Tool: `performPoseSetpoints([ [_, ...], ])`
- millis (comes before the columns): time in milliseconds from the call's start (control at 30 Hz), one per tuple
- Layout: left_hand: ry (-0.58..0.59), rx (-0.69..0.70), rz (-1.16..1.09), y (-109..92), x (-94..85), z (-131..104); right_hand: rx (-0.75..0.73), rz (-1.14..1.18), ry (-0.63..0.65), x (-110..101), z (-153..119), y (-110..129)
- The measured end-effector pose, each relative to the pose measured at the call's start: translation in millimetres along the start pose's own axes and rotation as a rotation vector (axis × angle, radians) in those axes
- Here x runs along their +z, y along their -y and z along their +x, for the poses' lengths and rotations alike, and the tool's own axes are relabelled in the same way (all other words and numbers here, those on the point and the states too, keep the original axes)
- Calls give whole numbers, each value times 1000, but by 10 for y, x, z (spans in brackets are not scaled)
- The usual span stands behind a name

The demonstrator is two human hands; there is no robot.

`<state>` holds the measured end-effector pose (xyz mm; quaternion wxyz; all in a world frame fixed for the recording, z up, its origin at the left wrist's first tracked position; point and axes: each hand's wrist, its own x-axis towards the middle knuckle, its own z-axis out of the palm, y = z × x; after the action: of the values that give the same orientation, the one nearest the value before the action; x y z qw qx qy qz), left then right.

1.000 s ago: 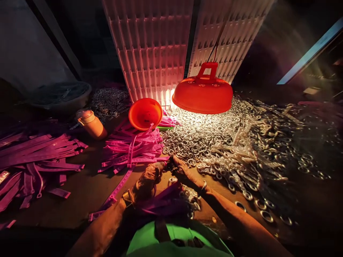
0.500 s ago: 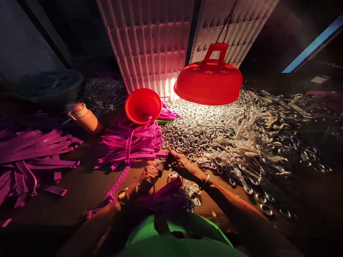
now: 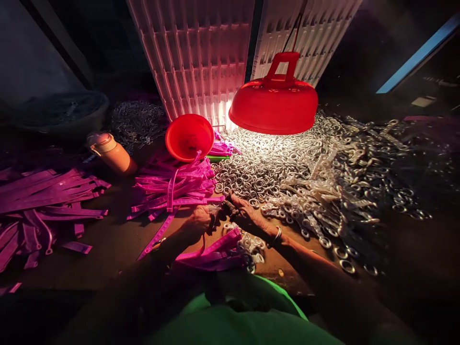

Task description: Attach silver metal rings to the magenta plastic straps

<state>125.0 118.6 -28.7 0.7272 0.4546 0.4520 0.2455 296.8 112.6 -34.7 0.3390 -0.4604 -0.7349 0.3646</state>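
Meeting above the brown table (image 3: 122, 239), the left hand (image 3: 201, 218) and the right hand (image 3: 247, 215) are seen with their fingers bent inward and set close together; whether anything is gripped between them cannot be told, because this spot is too dark. One magenta strap (image 3: 215, 200) is found just beyond the left hand's fingers, and its long axis is laid nearly from left to right. Its right end is pointed toward the right fingertips, beside the heap of silver-coloured rings (image 3: 266, 167); which hand is nearer cannot be judged surely.
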Motion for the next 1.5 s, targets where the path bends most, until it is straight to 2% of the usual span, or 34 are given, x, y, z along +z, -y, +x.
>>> performPoseSetpoints([
  [100, 2, -8, 86, -236, -31, -123, -54, -28, 54, -35, -120, 206],
  [233, 152, -37, 242, -446, 2, -338, -62, -111, 103, -32, -450, 491],
  [300, 242, -34, 298, -420, 41, -444, -12, -166, 127, -11, -654, 581],
  [367, 314, -52, 300, -309, 95, -540, 23, -189, 179, 18, -844, 625],
  [467, 371, -92, 170, -99, 190, -676, 90, -124, 264, 68, -1055, 627],
  [533, 364, -93, 65, -7, 251, -767, 120, -65, 252, 103, -1132, 608],
  [633, 279, -89, -29, 29, 323, -886, 151, 28, 174, 148, -1157, 568],
  [733, 194, -135, -179, 35, 365, -936, 215, 203, 178, 168, -1105, 538],
  [833, 216, -203, -290, 86, 376, -890, 255, 361, 244, 168, -1035, 534],
  [900, 228, -246, -285, 139, 369, -821, 274, 393, 274, 165, -1002, 541],
  [1067, 122, -257, -171, 232, 347, -704, 209, 210, 328, 172, -954, 546],
  [1200, 123, -263, -195, 203, 384, -746, 193, 102, 329, 195, -901, 530],
  [1267, 99, -237, -185, 204, 386, -749, 185, -9, 306, 190, -871, 525],
  [1367, 56, -169, -99, 262, 356, -676, 71, -250, 331, 142, -849, 526],
  [1500, 140, -86, 68, 343, 371, -559, 6, -418, 339, 38, -917, 491],
])
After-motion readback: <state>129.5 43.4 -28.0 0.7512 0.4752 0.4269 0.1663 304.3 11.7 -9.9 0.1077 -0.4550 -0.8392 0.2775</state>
